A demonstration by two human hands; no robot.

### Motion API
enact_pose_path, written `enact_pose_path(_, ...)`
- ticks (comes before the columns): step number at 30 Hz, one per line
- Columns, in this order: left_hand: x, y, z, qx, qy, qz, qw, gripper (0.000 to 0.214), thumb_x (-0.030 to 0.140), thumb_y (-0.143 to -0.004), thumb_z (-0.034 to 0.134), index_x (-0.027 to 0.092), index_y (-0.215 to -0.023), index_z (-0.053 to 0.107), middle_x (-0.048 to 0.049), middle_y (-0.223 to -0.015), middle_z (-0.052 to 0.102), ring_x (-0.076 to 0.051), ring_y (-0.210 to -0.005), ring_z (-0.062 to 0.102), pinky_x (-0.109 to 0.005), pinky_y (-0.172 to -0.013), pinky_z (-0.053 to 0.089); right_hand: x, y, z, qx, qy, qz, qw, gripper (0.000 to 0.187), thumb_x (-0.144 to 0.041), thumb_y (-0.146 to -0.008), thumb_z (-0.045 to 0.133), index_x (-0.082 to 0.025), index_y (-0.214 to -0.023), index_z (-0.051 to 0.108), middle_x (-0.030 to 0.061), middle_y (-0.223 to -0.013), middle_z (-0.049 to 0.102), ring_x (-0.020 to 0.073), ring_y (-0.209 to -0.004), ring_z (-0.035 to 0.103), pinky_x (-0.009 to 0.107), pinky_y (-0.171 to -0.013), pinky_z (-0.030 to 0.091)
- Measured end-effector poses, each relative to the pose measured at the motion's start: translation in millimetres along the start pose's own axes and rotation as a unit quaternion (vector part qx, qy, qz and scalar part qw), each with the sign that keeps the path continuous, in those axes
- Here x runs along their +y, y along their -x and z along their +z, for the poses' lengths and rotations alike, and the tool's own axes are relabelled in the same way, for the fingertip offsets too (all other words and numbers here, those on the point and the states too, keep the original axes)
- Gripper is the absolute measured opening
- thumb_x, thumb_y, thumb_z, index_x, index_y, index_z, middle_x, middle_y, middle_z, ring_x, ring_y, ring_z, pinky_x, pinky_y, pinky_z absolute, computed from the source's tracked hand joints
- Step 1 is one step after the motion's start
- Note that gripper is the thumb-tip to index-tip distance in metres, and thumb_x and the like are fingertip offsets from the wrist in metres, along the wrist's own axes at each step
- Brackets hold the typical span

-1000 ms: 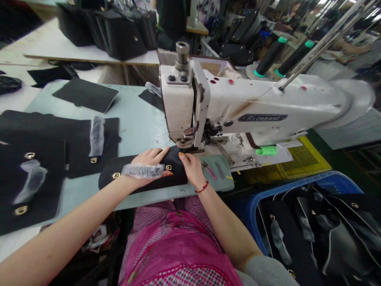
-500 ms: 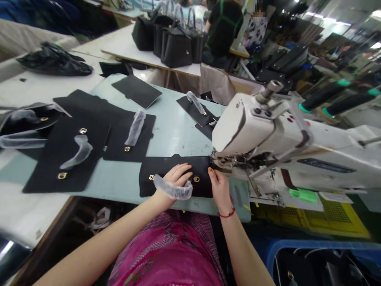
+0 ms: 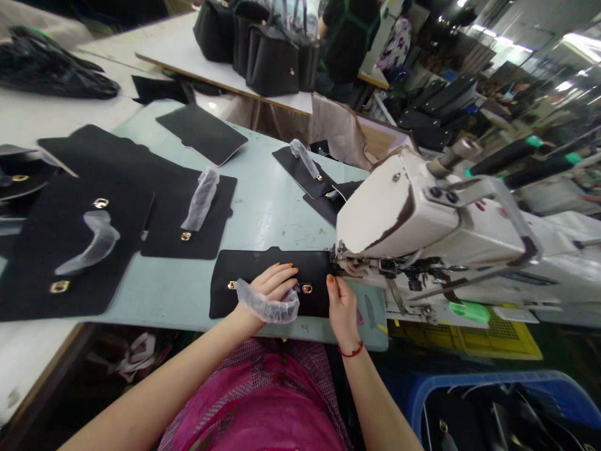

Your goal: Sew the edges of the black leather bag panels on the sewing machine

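Observation:
A black bag panel with two gold-coloured rings lies on the pale green tabletop, its right end at the needle area of a white sewing machine. My left hand rests flat on the panel with fingers stretched out. Over the back of that hand arches the panel's handle, wrapped in clear plastic. At the panel's right edge, close to the machine's foot, my right hand pinches the material between thumb and fingers. The underside of the panel is hidden.
To the left lie more black panels with wrapped handles. A plain black piece is further back, and smaller pieces sit beside the machine. A blue bin of black parts stands at lower right. Black handbags occupy another table.
The view has shifted slightly, so the machine looks larger and the left-hand panels sit further left. Both hands keep their places on the panel.

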State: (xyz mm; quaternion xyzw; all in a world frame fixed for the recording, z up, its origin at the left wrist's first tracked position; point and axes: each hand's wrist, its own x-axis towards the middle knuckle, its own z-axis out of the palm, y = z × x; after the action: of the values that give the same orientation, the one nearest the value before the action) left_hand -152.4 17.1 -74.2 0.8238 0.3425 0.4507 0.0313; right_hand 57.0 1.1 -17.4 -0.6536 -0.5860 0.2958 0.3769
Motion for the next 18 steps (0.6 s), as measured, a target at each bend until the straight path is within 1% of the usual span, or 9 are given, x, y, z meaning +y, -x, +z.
enact_pose_path(4,-3.2,-2.2,-8.7,-0.043,0.008,0.034,0.998,0.025,0.014,-0.090,0.058,0.013,-0.114,0.064,-0.0143,-0.129,0.065,-0.025,-0.124,0.059,-0.045,-0.107,0.049,5.3,9.8,-1.4,-0.009,-0.011,-0.004,1.000,0.044,-0.049,-0.098,0.042,-0.019,-0.066,0.041,-0.0039,-0.061,0.038,0.0110,-0.058,0.035,0.025,-0.056,0.027)
enact_pose_path(8,-0.5,-9.9,-16.6,-0.058,-0.019,0.057,0.996,0.021,0.014,-0.091,0.055,0.013,-0.110,0.064,-0.0151,-0.129,0.065,-0.025,-0.126,0.058,-0.045,-0.105,0.051,11.4,18.0,-1.6,-0.019,-0.030,-0.003,0.999,0.045,-0.050,-0.098,0.041,-0.020,-0.065,0.040,-0.0042,-0.059,0.037,0.0107,-0.057,0.034,0.025,-0.055,0.025)
enact_pose_path(12,3.2,-18.2,-23.8,-0.076,-0.059,0.084,0.992,0.018,0.018,-0.092,0.055,0.013,-0.107,0.064,-0.0149,-0.126,0.067,-0.025,-0.125,0.059,-0.043,-0.103,0.053,14.2,24.1,-1.7,-0.021,-0.043,-0.010,0.999,0.045,-0.050,-0.098,0.041,-0.020,-0.065,0.039,-0.0040,-0.059,0.038,0.0108,-0.057,0.035,0.025,-0.056,0.026)
enact_pose_path(15,5.5,-24.2,-31.6,-0.096,-0.088,0.088,0.988,0.018,0.020,-0.094,0.054,0.013,-0.107,0.065,-0.0145,-0.127,0.066,-0.025,-0.122,0.061,-0.042,-0.102,0.053,12.0,26.7,-2.3,-0.025,-0.053,-0.015,0.998,0.045,-0.051,-0.098,0.040,-0.020,-0.065,0.041,-0.0037,-0.059,0.038,0.0113,-0.057,0.036,0.026,-0.056,0.026)
enact_pose_path(18,5.6,-28.4,-39.8,-0.131,-0.100,0.083,0.983,0.019,0.019,-0.095,0.051,0.013,-0.108,0.064,-0.0145,-0.131,0.064,-0.024,-0.124,0.060,-0.041,-0.104,0.052,7.2,28.0,-2.4,-0.022,-0.071,-0.015,0.997,0.045,-0.051,-0.098,0.039,-0.020,-0.065,0.041,-0.0030,-0.060,0.039,0.0121,-0.058,0.036,0.026,-0.056,0.026)
